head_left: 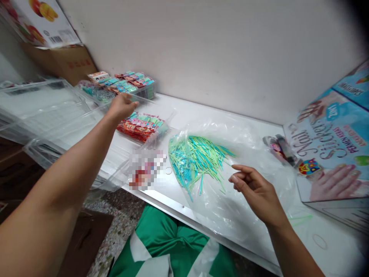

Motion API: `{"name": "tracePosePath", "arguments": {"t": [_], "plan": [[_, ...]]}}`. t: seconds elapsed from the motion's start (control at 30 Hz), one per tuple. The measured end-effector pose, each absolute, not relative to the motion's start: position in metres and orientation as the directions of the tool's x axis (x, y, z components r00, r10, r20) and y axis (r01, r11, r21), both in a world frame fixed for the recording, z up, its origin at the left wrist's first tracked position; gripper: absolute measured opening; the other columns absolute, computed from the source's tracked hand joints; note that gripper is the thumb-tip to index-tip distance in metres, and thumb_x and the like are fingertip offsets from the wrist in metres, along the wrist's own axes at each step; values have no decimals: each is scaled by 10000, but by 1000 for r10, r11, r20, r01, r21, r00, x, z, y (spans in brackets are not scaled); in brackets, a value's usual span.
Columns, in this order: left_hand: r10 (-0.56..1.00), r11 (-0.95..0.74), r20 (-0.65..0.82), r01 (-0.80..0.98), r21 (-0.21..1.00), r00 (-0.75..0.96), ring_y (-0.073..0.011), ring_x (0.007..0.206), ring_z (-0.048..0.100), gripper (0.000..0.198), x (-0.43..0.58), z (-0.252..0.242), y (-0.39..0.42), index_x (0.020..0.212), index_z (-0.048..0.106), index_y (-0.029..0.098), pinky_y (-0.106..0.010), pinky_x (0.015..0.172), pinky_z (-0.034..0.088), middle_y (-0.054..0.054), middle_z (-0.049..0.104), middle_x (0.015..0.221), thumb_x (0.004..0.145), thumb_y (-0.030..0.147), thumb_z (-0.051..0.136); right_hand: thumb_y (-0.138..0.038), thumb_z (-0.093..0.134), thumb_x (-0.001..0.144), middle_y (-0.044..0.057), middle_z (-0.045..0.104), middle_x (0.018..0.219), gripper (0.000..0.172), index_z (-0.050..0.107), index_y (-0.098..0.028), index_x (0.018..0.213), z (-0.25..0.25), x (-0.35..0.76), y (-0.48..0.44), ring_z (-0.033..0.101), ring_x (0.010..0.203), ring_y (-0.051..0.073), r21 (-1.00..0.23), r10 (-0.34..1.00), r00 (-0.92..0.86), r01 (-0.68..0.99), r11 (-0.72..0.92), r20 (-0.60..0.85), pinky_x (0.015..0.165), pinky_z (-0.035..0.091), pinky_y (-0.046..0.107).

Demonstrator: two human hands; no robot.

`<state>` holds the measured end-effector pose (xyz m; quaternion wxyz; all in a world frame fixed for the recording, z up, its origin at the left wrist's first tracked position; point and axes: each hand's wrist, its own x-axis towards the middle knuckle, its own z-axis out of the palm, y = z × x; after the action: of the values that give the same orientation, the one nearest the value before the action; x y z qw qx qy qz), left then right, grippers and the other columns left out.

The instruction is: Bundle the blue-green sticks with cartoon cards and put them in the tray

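Green and blue sticks lie fanned in a clear plastic bag mid-worktop, near the front edge; the right hand hangs just beside them, fingers curled narrow, any grip unclear; the left hand extends above red packets, whether holding anything cannot be told; open room separates the hands, between the back wall and worktop edge.
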<state>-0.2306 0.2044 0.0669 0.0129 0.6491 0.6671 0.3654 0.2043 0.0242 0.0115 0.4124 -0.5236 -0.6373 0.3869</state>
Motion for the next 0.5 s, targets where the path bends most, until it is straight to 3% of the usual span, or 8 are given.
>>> {"name": "tracePosePath", "arguments": {"t": [0.1, 0.17, 0.27, 0.3, 0.37, 0.43, 0.5], "plan": [[896, -133, 400, 741, 658, -195, -109, 762, 615, 532, -202, 78, 159, 1108, 508, -119, -311, 753, 419, -88, 645, 866, 839, 339, 477, -354, 578, 835, 13, 599, 766, 263, 584, -224, 1063, 8, 200, 28, 546, 657, 124, -916, 987, -133, 379, 133, 88, 614, 477, 263], [904, -234, 401, 612, 755, -148, -88, 725, 609, 439, -171, 74, 114, 1061, 593, -34, -280, 751, 429, -56, 655, 849, 828, 330, 518, -365, 567, 840, 21, 619, 787, 256, 595, -221, 1050, 5, 196, 28, 559, 663, 129, -906, 983, -172, 401, 133, 68, 627, 488, 274], [957, -215, 290, 612, 761, -25, -170, 718, 624, 303, -129, 41, 52, 881, 705, 120, -274, 719, 468, -51, 697, 763, 741, 381, 642, -374, 552, 846, 36, 642, 837, 252, 609, -218, 1036, 2, 192, 25, 590, 712, 148, -894, 971, -234, 423, 150, 52, 643, 503, 287], [963, -194, 271, 675, 712, -9, -212, 805, 629, 269, -120, 24, 39, 893, 705, 159, -296, 758, 465, -65, 707, 842, 741, 372, 642, -374, 546, 850, 41, 647, 851, 252, 612, -217, 1034, 1, 191, 24, 600, 730, 155, -891, 966, -252, 426, 160, 53, 648, 508, 290], [981, -117, 194, 862, 493, 22, -283, 1012, 573, 314, -110, -10, 28, 1029, 658, 182, -356, 849, 431, -106, 664, 1074, 781, 361, 586, -370, 535, 856, 44, 653, 860, 245, 615, -214, 1028, 2, 190, 20, 612, 747, 161, -882, 957, -284, 433, 185, 62, 653, 515, 293], [993, 6, 112, 971, 239, -34, -340, 1086, 513, 392, -107, -37, 30, 1119, 598, 135, -419, 865, 404, -168, 597, 1181, 800, 358, 548, -362, 528, 862, 42, 653, 865, 235, 613, -216, 1025, 3, 190, 15, 617, 746, 159, -870, 950, -304, 448, 207, 69, 654, 517, 289], [994, 83, 66, 994, 65, -87, -356, 1092, 495, 403, -108, -54, 36, 1149, 559, 84, -441, 855, 393, -215, 556, 1217, 836, 326, 482, -353, 521, 867, 41, 652, 877, 229, 608, -220, 1031, 4, 191, 10, 622, 758, 159, -858, 945, -317, 463, 224, 76, 649, 517, 282]]}}
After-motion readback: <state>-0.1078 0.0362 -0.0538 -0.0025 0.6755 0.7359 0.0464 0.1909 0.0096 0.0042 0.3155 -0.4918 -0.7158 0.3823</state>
